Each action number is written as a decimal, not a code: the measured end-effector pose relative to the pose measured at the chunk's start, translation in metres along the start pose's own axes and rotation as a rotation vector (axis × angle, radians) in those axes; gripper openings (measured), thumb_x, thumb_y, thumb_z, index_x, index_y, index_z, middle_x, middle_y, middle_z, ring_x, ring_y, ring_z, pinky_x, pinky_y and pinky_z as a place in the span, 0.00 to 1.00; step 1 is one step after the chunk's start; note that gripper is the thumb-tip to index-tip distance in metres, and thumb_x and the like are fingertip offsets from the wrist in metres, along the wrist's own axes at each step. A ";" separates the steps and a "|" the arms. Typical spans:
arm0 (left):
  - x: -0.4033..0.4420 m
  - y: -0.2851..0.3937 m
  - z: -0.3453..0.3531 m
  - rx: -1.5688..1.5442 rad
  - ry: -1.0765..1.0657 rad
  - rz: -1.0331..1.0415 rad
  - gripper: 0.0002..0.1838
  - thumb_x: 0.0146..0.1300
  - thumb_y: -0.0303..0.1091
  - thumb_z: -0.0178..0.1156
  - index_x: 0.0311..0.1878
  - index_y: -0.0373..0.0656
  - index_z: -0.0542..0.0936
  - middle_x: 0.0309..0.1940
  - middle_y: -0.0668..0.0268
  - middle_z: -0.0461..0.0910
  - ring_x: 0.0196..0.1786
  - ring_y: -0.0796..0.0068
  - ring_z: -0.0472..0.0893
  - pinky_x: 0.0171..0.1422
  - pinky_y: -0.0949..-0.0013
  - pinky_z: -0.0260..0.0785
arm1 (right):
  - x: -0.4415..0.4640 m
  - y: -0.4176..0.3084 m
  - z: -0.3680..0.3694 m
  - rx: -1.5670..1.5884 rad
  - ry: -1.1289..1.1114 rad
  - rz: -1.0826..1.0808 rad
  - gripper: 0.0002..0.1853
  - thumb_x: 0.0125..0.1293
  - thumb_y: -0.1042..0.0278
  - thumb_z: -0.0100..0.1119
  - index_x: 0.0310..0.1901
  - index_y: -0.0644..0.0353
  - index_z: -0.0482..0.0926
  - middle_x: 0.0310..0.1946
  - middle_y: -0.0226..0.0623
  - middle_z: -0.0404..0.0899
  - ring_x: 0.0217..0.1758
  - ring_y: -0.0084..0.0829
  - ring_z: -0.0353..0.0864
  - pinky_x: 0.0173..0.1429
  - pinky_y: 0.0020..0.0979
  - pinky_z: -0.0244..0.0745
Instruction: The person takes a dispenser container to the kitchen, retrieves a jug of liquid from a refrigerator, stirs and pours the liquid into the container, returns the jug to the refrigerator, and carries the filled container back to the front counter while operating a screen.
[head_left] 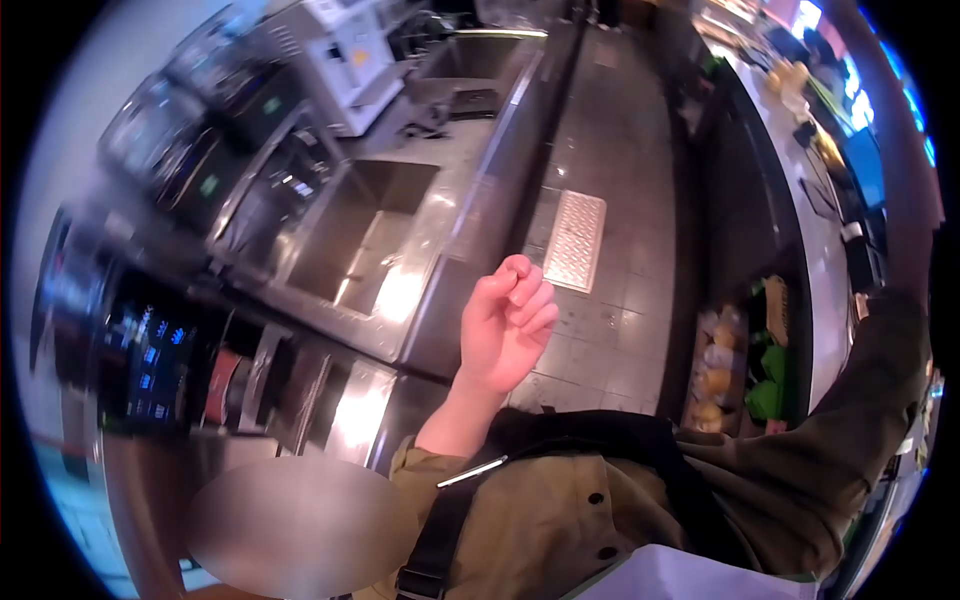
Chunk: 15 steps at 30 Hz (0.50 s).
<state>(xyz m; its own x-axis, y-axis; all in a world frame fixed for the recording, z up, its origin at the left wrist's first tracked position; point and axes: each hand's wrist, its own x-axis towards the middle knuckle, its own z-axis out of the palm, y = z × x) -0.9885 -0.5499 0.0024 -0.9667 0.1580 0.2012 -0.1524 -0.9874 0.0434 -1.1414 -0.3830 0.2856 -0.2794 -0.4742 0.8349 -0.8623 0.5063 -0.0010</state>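
My left hand [509, 325] is raised in the middle of the view, in front of my chest and over the walkway. Its fingers are curled in and the thumb rests against them; nothing shows inside. An olive sleeve ends below the wrist. Nearest to this hand is the edge of a steel counter with a sink basin [385, 235], on its left and apart from it. On the right side my right sleeve [865, 390] reaches up along the frame's edge, and the right hand itself cannot be seen.
A ridged metal plate [576, 240] lies in the tiled floor [625, 345]. At the left stand a lit button panel [155, 365] and a white machine [350, 60]. A long counter [822, 260] runs along the right, above a shelf with yellowish items [715, 375] and green objects [768, 383].
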 end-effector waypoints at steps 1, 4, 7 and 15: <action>0.035 -0.006 -0.011 0.002 -0.002 -0.041 0.04 0.58 0.27 0.43 0.32 0.37 0.66 0.18 0.70 0.59 0.20 0.82 0.59 0.23 0.80 0.54 | -0.012 0.043 0.012 -0.045 0.020 0.215 0.17 0.53 0.56 0.48 0.29 0.65 0.75 0.20 0.30 0.71 0.23 0.22 0.68 0.30 0.23 0.64; 0.137 -0.019 -0.053 0.055 0.072 -0.065 0.05 0.58 0.27 0.43 0.32 0.36 0.67 0.19 0.70 0.59 0.21 0.82 0.59 0.23 0.80 0.54 | -0.046 0.223 0.065 0.102 0.094 0.338 0.15 0.53 0.57 0.47 0.24 0.62 0.74 0.16 0.27 0.67 0.20 0.20 0.64 0.25 0.23 0.59; 0.242 -0.014 -0.089 0.097 0.198 -0.072 0.05 0.58 0.28 0.45 0.31 0.37 0.68 0.18 0.72 0.58 0.20 0.83 0.58 0.23 0.81 0.53 | -0.067 0.341 0.128 0.162 0.158 0.578 0.15 0.54 0.57 0.46 0.22 0.61 0.73 0.16 0.27 0.66 0.19 0.20 0.64 0.24 0.22 0.58; 0.572 0.007 -0.149 0.139 0.292 -0.182 0.06 0.55 0.29 0.47 0.31 0.37 0.71 0.18 0.70 0.62 0.20 0.82 0.59 0.24 0.80 0.53 | -0.132 0.658 0.193 0.177 0.032 0.935 0.17 0.56 0.56 0.45 0.25 0.63 0.73 0.18 0.26 0.67 0.23 0.17 0.64 0.29 0.19 0.58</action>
<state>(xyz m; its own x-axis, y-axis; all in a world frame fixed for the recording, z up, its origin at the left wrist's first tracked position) -1.5732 -0.4682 -0.0279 -0.9473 0.3011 -0.1090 -0.3171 -0.9293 0.1891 -1.7534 -0.1265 0.0684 -0.8791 0.0884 0.4683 -0.3478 0.5528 -0.7573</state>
